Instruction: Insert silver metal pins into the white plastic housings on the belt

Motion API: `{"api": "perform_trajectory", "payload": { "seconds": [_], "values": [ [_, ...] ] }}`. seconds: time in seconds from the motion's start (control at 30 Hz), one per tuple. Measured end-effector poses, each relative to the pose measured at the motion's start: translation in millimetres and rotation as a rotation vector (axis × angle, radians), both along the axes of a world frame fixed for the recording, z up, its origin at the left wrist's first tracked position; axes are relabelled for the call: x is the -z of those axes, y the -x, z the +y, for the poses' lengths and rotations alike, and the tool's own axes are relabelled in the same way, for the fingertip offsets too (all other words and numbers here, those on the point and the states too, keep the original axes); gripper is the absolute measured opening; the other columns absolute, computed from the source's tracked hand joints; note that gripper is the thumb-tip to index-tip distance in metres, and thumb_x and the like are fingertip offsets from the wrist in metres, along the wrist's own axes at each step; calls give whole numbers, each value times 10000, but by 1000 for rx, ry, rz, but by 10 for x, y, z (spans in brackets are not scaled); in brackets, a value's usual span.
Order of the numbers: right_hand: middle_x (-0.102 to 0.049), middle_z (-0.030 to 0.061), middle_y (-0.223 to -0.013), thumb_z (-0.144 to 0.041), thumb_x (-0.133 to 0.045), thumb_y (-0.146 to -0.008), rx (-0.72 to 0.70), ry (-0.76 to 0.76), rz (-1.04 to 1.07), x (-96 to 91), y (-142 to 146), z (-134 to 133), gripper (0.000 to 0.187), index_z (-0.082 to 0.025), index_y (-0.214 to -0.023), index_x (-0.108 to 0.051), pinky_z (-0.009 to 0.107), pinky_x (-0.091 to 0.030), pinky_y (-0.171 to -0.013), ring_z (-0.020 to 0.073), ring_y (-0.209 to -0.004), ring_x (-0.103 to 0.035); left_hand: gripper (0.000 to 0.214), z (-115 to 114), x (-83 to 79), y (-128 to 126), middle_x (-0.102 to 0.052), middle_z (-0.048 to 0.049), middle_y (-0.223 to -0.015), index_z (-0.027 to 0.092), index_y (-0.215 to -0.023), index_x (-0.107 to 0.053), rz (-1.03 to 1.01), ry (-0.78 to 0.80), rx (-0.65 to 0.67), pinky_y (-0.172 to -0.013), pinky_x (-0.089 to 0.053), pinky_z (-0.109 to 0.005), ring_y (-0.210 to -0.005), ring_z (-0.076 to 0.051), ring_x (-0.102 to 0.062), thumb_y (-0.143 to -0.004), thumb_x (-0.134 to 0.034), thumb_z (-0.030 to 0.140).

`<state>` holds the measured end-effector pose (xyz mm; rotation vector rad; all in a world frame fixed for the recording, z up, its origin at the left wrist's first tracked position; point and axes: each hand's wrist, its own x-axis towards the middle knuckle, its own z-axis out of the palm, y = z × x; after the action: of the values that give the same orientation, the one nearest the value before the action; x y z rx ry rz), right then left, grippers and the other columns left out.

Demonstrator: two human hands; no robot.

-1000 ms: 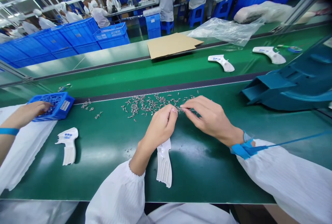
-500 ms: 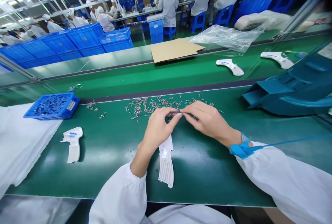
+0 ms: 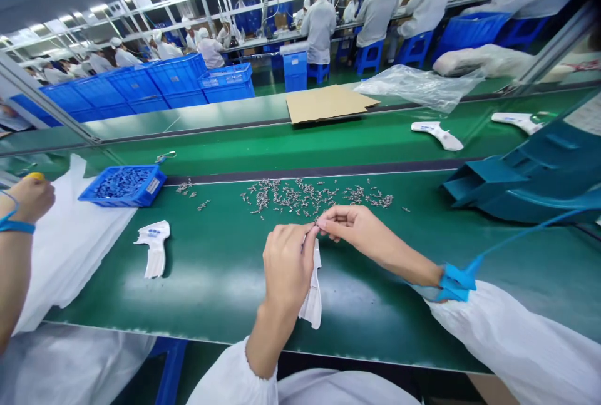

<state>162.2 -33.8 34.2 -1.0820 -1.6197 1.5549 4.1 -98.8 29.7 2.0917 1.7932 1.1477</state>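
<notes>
Left hand (image 3: 287, 265) has its fingers closed round the top end of the white ribbed plastic handle shell (image 3: 312, 303), held over the dark green bench mat (image 3: 211, 280) with its long axis running from the fingers back toward the person. Right hand (image 3: 353, 230) is pinched tight, fingertips meeting the left thumb at the shell's top; anything in the pinch is too small to tell. The scatter of small silver screws (image 3: 300, 195) lies just beyond both hands, the right fingertips nearer.

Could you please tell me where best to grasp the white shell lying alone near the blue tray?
Take the lone white shell by its long handle, from above, pinching across the narrow width: it lies flat on the green mat, both sides free.
</notes>
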Motion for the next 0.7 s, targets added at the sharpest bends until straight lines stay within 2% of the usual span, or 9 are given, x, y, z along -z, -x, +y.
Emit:
{"api": "perform_trajectory", "payload": {
  "seconds": [0.07, 0.17, 0.27, 0.33, 0.47, 0.7],
  "values": [
    [-662, 11, -746, -471, -681, -795, -53, 56, 7, -45, 36, -46, 289, -183, -807, -660, 275, -466, -633, 136, -640, -566, 167, -120, 0, 47, -754, -22, -946, 208, -1007, -700, 16, -30, 6, -819, -452, -345, -874, -195, -616, -977, -537, 227],
    [-610, -13, -699, -428, -643, -839, -139, 38, -96, -107, 49, -176, 249, -181, -809, -653, 251, -416, -604, 126, -627, -522, 225, -324, 19, 193, -733, -40, -1074, 218, -1160, -652, 66, -12, 64, -872, -462, -355, -980, -207, -620, -960, -580, 292],
    [-599, -19, -694, -344, -579, -889, -268, -21, -292, -123, 63, -354, 198, -184, -800, -654, 231, -367, -563, 121, -620, -500, 496, -535, 123, 361, -616, -84, -1345, 211, -1368, -502, 170, 99, 139, -1009, -441, -401, -1246, -252, -532, -921, -634, 383],
    [-595, -25, -667, -282, -545, -901, -355, -68, -405, -108, 94, -455, 189, -188, -770, -643, 226, -340, -538, 115, -597, -488, 629, -646, 228, 431, -519, -94, -1466, 215, -1442, -412, 225, 173, 181, -1080, -409, -436, -1371, -273, -435, -901, -648, 436],
    [-575, -29, -613, -239, -514, -915, -402, -181, -541, -81, 180, -533, 204, -196, -740, -608, 232, -320, -529, 123, -577, -484, 622, -749, 382, 445, -461, -103, -1519, 212, -1433, -423, 256, 254, 196, -1117, -386, -501, -1408, -292, -409, -912, -604, 497],
    [-577, -16, -626, -282, -489, -955, -431, -247, -629, -112, 228, -518, 261, -202, -726, -583, 251, -310, -537, 137, -578, -488, 613, -743, 394, 428, -460, -112, -1519, 206, -1419, -452, 232, 257, 187, -1121, -391, -509, -1403, -295, -423, -901, -617, 490]
  ]
}}
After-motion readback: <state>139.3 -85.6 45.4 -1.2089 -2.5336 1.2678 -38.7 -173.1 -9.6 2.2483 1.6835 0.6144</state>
